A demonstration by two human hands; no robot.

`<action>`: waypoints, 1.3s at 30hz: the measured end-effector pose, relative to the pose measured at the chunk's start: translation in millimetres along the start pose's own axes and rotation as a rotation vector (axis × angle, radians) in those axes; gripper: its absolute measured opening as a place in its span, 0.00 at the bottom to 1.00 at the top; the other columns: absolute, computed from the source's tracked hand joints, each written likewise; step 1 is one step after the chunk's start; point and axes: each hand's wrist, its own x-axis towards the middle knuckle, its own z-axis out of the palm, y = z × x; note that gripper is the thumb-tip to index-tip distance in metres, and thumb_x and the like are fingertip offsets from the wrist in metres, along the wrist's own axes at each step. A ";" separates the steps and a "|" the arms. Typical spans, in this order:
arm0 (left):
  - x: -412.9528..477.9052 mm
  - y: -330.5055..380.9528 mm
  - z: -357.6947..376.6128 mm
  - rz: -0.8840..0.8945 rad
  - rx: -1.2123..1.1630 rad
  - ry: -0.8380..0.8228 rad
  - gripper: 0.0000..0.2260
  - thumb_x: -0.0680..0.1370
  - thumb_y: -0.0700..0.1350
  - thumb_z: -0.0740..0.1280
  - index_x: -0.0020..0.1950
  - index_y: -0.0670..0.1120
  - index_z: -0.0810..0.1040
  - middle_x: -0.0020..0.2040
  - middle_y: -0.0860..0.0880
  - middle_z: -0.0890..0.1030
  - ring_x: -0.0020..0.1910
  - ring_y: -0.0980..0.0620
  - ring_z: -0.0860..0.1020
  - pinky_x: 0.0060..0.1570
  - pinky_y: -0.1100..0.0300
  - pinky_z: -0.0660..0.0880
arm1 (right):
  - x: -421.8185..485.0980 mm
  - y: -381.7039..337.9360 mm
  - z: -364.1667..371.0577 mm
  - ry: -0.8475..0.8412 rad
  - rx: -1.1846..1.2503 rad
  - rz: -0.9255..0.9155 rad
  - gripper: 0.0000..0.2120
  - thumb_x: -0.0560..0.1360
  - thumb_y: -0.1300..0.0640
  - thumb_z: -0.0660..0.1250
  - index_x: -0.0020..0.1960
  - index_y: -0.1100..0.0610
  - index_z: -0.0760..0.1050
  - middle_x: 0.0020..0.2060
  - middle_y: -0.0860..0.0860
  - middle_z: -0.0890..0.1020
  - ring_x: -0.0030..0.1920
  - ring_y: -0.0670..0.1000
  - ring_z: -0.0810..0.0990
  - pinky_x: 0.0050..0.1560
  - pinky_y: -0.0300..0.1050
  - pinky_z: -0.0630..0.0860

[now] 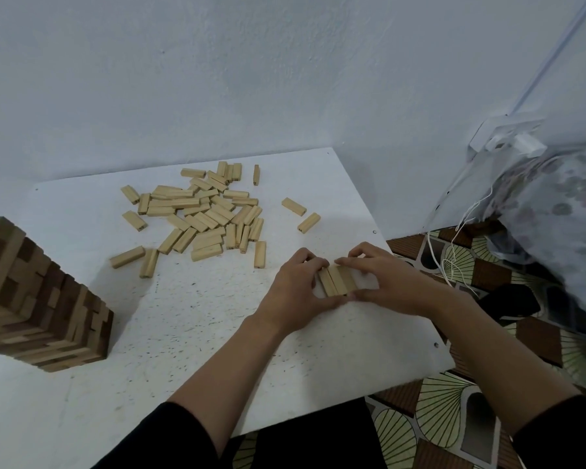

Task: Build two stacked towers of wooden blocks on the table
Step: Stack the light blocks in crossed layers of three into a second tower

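Observation:
A tall finished tower of wooden blocks stands at the left of the white table. Near the right edge, three pale blocks lie side by side as a row of blocks. My left hand and my right hand cup this row from both sides, fingers curled round its far end and thumbs meeting at its near end. A loose pile of blocks is scattered across the back of the table.
Two stray blocks lie apart, right of the pile. The table meets a pale wall at the back. To the right are a patterned floor mat, a white cord and a plastic-wrapped bundle.

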 end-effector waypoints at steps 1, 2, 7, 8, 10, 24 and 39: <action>-0.4 0.1 -0.1 0.002 -0.001 0.005 0.31 0.68 0.63 0.78 0.64 0.46 0.79 0.52 0.53 0.72 0.42 0.60 0.71 0.42 0.72 0.66 | -1.9 0.1 0.5 0.012 0.017 0.002 0.32 0.77 0.46 0.71 0.77 0.45 0.64 0.64 0.42 0.67 0.60 0.43 0.67 0.59 0.40 0.66; -0.9 0.4 -0.1 0.003 -0.005 0.009 0.31 0.68 0.64 0.77 0.64 0.46 0.79 0.53 0.53 0.72 0.42 0.59 0.72 0.42 0.72 0.67 | -3.8 0.3 1.1 0.026 0.032 0.002 0.32 0.76 0.45 0.71 0.77 0.44 0.64 0.63 0.42 0.67 0.59 0.42 0.67 0.58 0.39 0.66; -1.4 -0.8 0.4 0.015 0.003 0.006 0.33 0.68 0.65 0.77 0.65 0.46 0.79 0.53 0.54 0.72 0.43 0.59 0.72 0.43 0.72 0.67 | -9.3 1.9 8.0 0.084 0.070 0.005 0.31 0.76 0.45 0.72 0.76 0.45 0.66 0.62 0.40 0.69 0.59 0.42 0.67 0.58 0.40 0.66; -1.2 -1.1 0.2 0.015 0.000 0.001 0.33 0.68 0.65 0.77 0.65 0.46 0.79 0.54 0.54 0.72 0.43 0.59 0.72 0.43 0.72 0.68 | -9.6 1.7 9.7 0.093 0.070 0.002 0.30 0.76 0.46 0.72 0.76 0.45 0.67 0.62 0.40 0.69 0.60 0.42 0.67 0.59 0.40 0.66; -0.4 -1.1 -0.1 0.009 -0.004 -0.013 0.31 0.69 0.63 0.77 0.65 0.46 0.79 0.53 0.54 0.72 0.43 0.59 0.72 0.42 0.72 0.67 | -9.3 1.2 12.5 0.112 0.058 -0.001 0.28 0.77 0.47 0.72 0.75 0.46 0.69 0.61 0.39 0.69 0.61 0.43 0.67 0.59 0.41 0.65; 2.8 -2.7 -5.0 0.016 0.033 -0.041 0.28 0.72 0.57 0.77 0.66 0.44 0.80 0.55 0.50 0.74 0.46 0.55 0.72 0.47 0.64 0.71 | -2.8 -6.6 18.2 0.141 -0.002 -0.007 0.26 0.78 0.49 0.70 0.75 0.50 0.69 0.65 0.45 0.71 0.61 0.45 0.67 0.60 0.40 0.65; -0.2 -9.8 -6.2 -0.022 0.039 -0.032 0.39 0.69 0.65 0.76 0.74 0.47 0.73 0.58 0.52 0.71 0.55 0.55 0.72 0.57 0.62 0.72 | -6.8 -12.5 17.8 0.138 0.041 0.020 0.30 0.78 0.47 0.70 0.77 0.47 0.65 0.64 0.45 0.71 0.62 0.45 0.68 0.64 0.47 0.71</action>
